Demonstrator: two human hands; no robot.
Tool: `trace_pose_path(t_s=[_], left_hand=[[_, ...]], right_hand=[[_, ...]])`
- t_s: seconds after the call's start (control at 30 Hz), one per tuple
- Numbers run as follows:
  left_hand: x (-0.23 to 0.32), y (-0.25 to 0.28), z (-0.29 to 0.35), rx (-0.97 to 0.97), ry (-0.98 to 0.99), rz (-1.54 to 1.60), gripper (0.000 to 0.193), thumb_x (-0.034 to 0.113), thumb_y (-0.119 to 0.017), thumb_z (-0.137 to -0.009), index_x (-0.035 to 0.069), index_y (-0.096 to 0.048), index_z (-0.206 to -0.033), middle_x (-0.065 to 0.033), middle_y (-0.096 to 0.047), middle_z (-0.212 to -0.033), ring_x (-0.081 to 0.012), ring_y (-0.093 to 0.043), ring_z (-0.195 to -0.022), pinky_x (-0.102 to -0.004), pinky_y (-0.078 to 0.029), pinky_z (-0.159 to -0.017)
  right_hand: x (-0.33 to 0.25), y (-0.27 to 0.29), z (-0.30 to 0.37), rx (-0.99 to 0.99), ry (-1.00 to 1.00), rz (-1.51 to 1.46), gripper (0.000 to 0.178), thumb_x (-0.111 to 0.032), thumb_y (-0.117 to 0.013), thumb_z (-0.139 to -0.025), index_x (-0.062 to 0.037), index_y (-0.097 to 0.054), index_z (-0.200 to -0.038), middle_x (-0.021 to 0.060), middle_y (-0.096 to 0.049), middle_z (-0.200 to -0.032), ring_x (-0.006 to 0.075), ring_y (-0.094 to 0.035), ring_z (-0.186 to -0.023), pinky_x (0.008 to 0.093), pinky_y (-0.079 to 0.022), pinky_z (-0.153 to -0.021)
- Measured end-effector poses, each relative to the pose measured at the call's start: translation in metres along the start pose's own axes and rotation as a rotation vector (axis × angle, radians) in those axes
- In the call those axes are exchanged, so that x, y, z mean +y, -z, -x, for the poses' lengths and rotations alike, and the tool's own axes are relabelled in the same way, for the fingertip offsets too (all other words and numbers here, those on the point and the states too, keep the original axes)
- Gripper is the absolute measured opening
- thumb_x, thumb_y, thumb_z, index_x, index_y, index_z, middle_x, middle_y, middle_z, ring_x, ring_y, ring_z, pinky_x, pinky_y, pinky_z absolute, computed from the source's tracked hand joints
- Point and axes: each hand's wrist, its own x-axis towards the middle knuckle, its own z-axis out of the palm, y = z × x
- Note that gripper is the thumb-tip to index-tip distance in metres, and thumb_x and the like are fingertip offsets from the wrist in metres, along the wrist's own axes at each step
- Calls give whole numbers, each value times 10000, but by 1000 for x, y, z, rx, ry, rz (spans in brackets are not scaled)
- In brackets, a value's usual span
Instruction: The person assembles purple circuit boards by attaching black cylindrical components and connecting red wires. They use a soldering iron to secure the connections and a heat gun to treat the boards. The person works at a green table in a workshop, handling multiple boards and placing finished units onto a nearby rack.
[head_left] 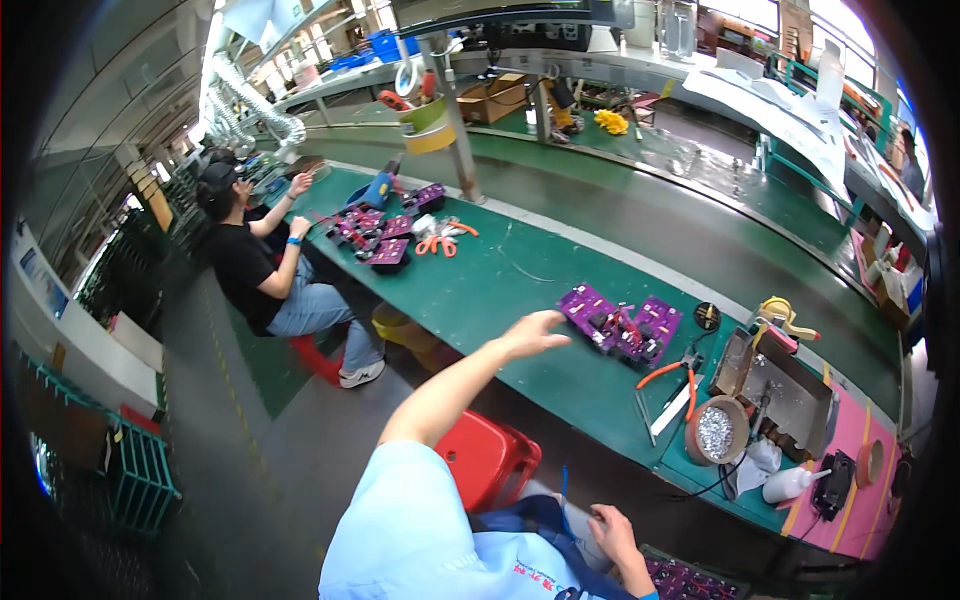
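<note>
My left hand (535,336) is stretched out over the green workbench (480,300), its fingers extended and nothing seen in them. Just right of its fingertips lies a group of purple circuit boards (592,308) with black parts and red wires. My right hand (617,540) is low, in front of my body and below the bench edge. Its fingers are loosely bent and apart, and no object shows in them. Close by it, at the bottom of the picture, are more purple circuit boards (690,582), partly cut off.
Orange-handled pliers (664,372), tweezers (645,415), a bowl of small metal parts (715,432), a metal tray (800,405) and a white bottle (787,485) lie right. A red stool (485,460) stands beside me. Further left a co-worker (265,250) sits near more boards (390,252).
</note>
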Motion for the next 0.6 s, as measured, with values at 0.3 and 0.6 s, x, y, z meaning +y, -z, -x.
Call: trace_pose_path(t_s=[0.3, 0.6], left_hand=[[-263, 183, 181, 541, 1049, -93, 289, 324, -617, -736, 87, -511, -610, -3, -443, -502, -133, -363, -368, -298, -258, -367], [-240, 258, 132, 989, 1022, -176, 863, 548, -633, -637, -184, -459, -1059, -242, -469, -1168, -292, -455, -1108, -347, -358, -914]], right_hand=[[19, -9, 19, 233, -122, -292, 239, -22, -600, -687, 18, -562, -920, 132, -605, -814, 209, -611, -727, 288, -475, -680], [-44, -1, -76, 629, 236, -255, 156, 5, -569, -742, -9, -577, -898, 138, -592, -847, 268, -581, -797, 322, -456, -725]])
